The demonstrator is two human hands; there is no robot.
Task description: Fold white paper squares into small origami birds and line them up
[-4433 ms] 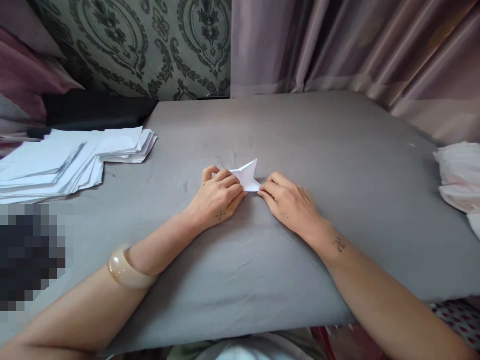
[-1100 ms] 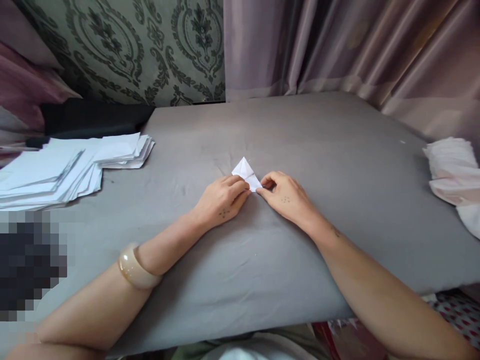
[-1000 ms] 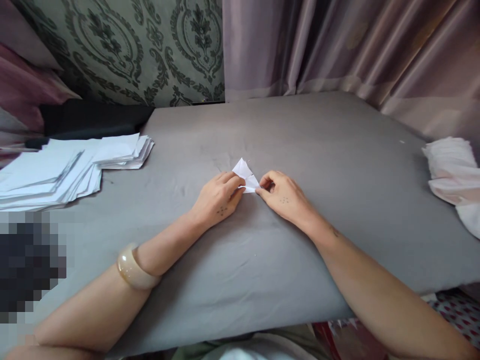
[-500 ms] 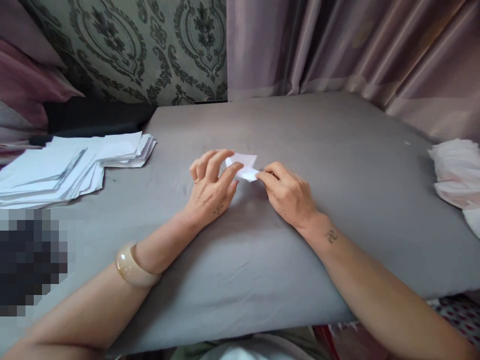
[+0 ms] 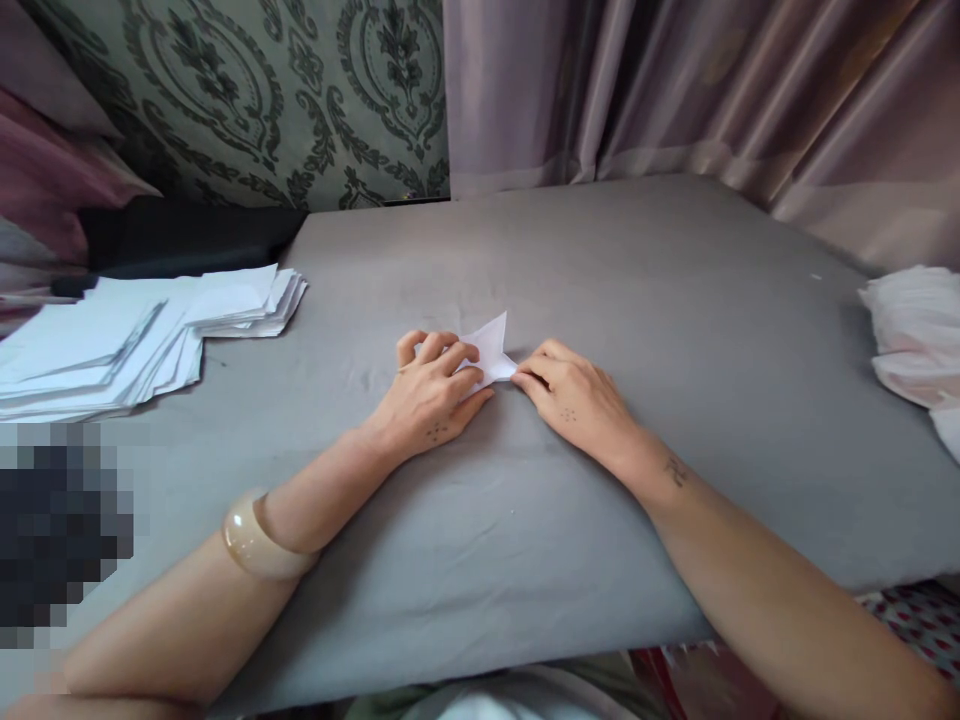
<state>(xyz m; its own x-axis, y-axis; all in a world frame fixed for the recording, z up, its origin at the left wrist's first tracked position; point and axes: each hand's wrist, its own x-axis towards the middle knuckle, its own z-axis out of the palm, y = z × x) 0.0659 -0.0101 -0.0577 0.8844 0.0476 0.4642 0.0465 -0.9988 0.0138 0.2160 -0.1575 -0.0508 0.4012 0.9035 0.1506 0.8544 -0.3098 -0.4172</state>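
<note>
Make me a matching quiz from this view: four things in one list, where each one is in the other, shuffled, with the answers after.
Things
1. Folded paper
2. Bangle
3. Stacked white paper
4. Patterned wall

Places
A. Around the left forearm
B. Beyond the table, beside the curtain
C. Touched by the left hand and right hand
D. On the table's left side

Pairs: 1-C, 2-A, 3-D, 4-B

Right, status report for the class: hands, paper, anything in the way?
Left hand on folded white paper, hiding part of it. Right hand pinching its right corner. Paper stacks off left, apart from both hands.
</note>
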